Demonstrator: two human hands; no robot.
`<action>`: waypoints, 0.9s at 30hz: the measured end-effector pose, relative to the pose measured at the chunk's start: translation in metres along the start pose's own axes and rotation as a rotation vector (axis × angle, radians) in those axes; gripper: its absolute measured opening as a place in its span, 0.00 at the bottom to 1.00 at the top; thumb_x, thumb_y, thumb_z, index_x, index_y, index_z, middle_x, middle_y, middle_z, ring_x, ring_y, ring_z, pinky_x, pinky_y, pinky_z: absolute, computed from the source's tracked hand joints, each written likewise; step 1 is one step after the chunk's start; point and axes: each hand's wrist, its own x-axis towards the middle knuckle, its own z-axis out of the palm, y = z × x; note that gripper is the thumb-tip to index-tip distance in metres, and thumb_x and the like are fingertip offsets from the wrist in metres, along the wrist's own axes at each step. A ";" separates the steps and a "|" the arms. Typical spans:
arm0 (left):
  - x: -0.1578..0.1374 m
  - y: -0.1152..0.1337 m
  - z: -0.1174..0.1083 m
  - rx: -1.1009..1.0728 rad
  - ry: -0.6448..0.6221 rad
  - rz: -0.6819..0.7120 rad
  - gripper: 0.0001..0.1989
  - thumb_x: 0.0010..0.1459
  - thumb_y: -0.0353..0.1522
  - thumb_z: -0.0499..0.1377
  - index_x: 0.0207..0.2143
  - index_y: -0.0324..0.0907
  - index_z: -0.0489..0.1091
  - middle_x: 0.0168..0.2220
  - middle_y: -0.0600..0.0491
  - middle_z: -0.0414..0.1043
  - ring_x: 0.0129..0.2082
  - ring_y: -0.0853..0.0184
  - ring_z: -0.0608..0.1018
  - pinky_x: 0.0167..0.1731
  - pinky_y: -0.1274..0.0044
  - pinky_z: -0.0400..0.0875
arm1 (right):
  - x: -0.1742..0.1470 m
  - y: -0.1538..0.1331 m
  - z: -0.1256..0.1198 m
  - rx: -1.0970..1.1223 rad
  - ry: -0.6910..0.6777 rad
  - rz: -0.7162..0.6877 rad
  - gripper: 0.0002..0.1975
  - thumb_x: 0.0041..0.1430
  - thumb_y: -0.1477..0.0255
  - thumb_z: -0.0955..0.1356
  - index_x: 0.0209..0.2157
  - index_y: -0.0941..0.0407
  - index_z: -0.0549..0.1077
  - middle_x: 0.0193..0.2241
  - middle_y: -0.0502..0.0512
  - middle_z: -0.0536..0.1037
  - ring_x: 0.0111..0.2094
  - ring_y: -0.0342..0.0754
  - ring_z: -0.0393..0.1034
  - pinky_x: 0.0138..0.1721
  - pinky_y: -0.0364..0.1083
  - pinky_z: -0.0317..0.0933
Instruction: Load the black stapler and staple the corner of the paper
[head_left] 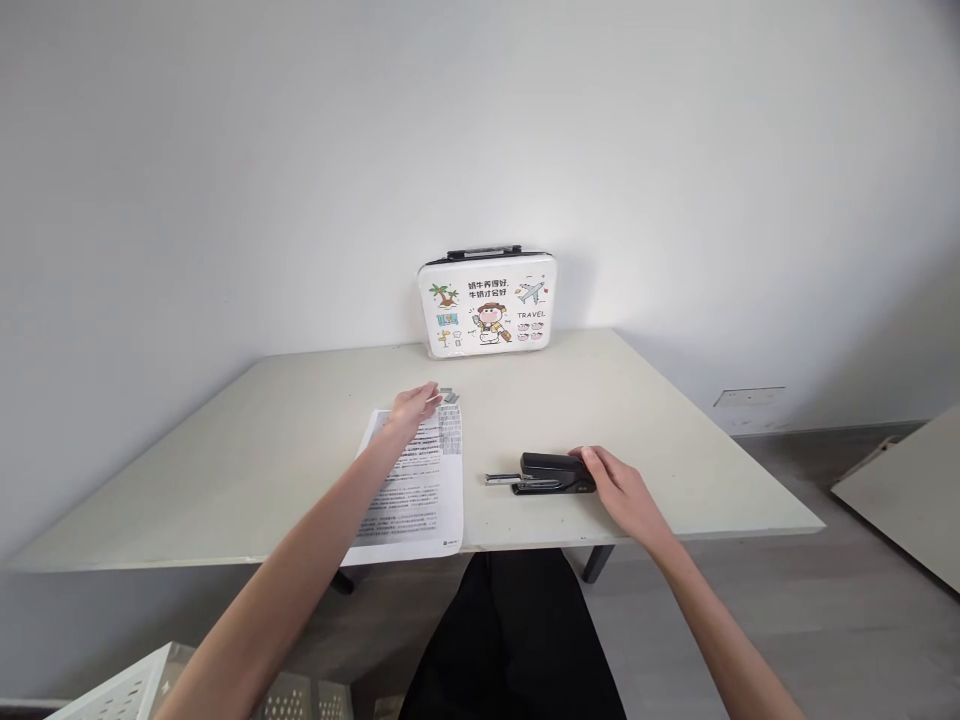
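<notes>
Black trousers (517, 640) nearest, below the table (637, 400). Right hand (616, 485): fingers round the right end of the black stapler (547, 466). Stapler's long axis runs left-right, metal tray (501, 480) jutting left. Left hand (415, 405): fingertips narrow, over the far end of the printed sheet (420, 510); cannot tell if holding anything. Small grey pieces (451, 397), likely staples, just right of those fingertips. From there, stapler lies rightward and nearer the body. Travel case (487, 310) beyond.
</notes>
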 end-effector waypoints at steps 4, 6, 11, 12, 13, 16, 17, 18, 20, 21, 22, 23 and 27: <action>0.016 0.001 0.008 0.027 0.074 0.051 0.22 0.60 0.49 0.66 0.43 0.38 0.78 0.41 0.44 0.80 0.47 0.57 0.84 0.54 0.67 0.74 | 0.000 -0.002 -0.001 0.000 0.009 -0.007 0.29 0.74 0.47 0.56 0.50 0.50 0.79 0.52 0.58 0.83 0.52 0.58 0.76 0.53 0.52 0.68; 0.012 0.005 0.010 0.063 0.079 0.084 0.23 0.60 0.49 0.66 0.45 0.38 0.78 0.40 0.44 0.80 0.46 0.57 0.84 0.54 0.66 0.74 | 0.000 -0.003 -0.001 0.005 0.015 -0.010 0.29 0.73 0.47 0.56 0.50 0.50 0.79 0.51 0.58 0.83 0.52 0.58 0.77 0.52 0.52 0.68; -0.041 0.019 0.009 0.216 -0.071 0.187 0.20 0.59 0.47 0.67 0.45 0.42 0.81 0.41 0.48 0.82 0.42 0.59 0.83 0.52 0.67 0.74 | 0.000 -0.002 -0.002 0.018 0.020 -0.024 0.30 0.73 0.47 0.55 0.49 0.51 0.80 0.50 0.58 0.83 0.51 0.58 0.77 0.51 0.52 0.69; -0.058 0.020 0.009 0.247 -0.123 0.202 0.19 0.58 0.46 0.68 0.44 0.43 0.82 0.41 0.49 0.83 0.41 0.59 0.83 0.52 0.67 0.75 | 0.000 -0.001 -0.002 0.020 0.022 -0.022 0.29 0.74 0.48 0.55 0.49 0.50 0.80 0.50 0.57 0.83 0.50 0.58 0.77 0.51 0.51 0.68; -0.076 0.021 0.009 0.277 -0.173 0.216 0.18 0.57 0.46 0.69 0.43 0.45 0.83 0.41 0.50 0.83 0.41 0.59 0.82 0.51 0.67 0.75 | 0.000 0.000 -0.002 0.020 0.020 -0.017 0.29 0.74 0.48 0.56 0.49 0.50 0.80 0.51 0.57 0.83 0.50 0.58 0.77 0.51 0.51 0.68; -0.125 0.017 0.016 0.402 -0.289 0.329 0.15 0.60 0.47 0.67 0.42 0.49 0.83 0.44 0.53 0.84 0.45 0.58 0.82 0.51 0.68 0.74 | -0.001 0.002 -0.002 0.017 0.005 -0.006 0.28 0.74 0.48 0.56 0.51 0.50 0.79 0.52 0.56 0.83 0.50 0.57 0.76 0.51 0.51 0.67; -0.137 0.015 0.020 0.445 -0.311 0.383 0.14 0.61 0.47 0.67 0.42 0.50 0.83 0.45 0.53 0.83 0.46 0.58 0.82 0.50 0.68 0.74 | -0.001 0.003 -0.002 0.016 0.002 -0.004 0.28 0.74 0.48 0.56 0.51 0.50 0.79 0.52 0.56 0.83 0.50 0.57 0.76 0.51 0.51 0.67; -0.146 0.011 0.025 0.479 -0.328 0.436 0.13 0.63 0.46 0.66 0.42 0.50 0.82 0.45 0.53 0.83 0.47 0.58 0.82 0.50 0.68 0.74 | -0.001 0.003 -0.002 0.016 0.002 -0.005 0.28 0.74 0.48 0.56 0.51 0.50 0.79 0.52 0.56 0.83 0.50 0.57 0.76 0.50 0.51 0.67; -0.155 0.005 0.033 0.517 -0.348 0.511 0.11 0.64 0.45 0.65 0.42 0.50 0.81 0.45 0.53 0.83 0.47 0.58 0.81 0.51 0.67 0.74 | 0.000 0.002 -0.003 0.012 0.004 -0.008 0.28 0.74 0.48 0.56 0.51 0.50 0.79 0.50 0.56 0.83 0.50 0.57 0.76 0.50 0.51 0.67; -0.157 0.001 0.037 0.529 -0.356 0.533 0.11 0.65 0.45 0.65 0.42 0.50 0.81 0.45 0.53 0.83 0.48 0.58 0.81 0.51 0.67 0.73 | 0.000 0.002 -0.003 0.009 0.005 -0.009 0.29 0.74 0.48 0.56 0.50 0.50 0.79 0.49 0.56 0.83 0.49 0.57 0.76 0.49 0.50 0.67; -0.156 -0.001 0.041 0.543 -0.361 0.552 0.10 0.65 0.44 0.65 0.42 0.50 0.81 0.45 0.53 0.83 0.48 0.58 0.81 0.52 0.66 0.73 | 0.000 0.001 -0.004 0.005 0.006 -0.008 0.28 0.74 0.48 0.56 0.50 0.50 0.79 0.49 0.56 0.83 0.49 0.57 0.76 0.49 0.50 0.67; -0.155 -0.004 0.043 0.557 -0.365 0.566 0.10 0.66 0.44 0.64 0.42 0.50 0.81 0.44 0.53 0.83 0.48 0.58 0.80 0.52 0.65 0.73 | 0.000 0.001 -0.004 0.002 0.007 -0.006 0.28 0.74 0.48 0.56 0.50 0.50 0.79 0.48 0.56 0.83 0.49 0.57 0.76 0.49 0.50 0.66; -0.152 -0.010 0.049 0.577 -0.370 0.589 0.11 0.68 0.44 0.63 0.43 0.49 0.81 0.43 0.52 0.83 0.46 0.58 0.80 0.52 0.64 0.72 | 0.000 0.000 -0.005 -0.001 0.010 -0.003 0.28 0.74 0.48 0.56 0.49 0.50 0.79 0.47 0.56 0.84 0.48 0.56 0.76 0.49 0.50 0.66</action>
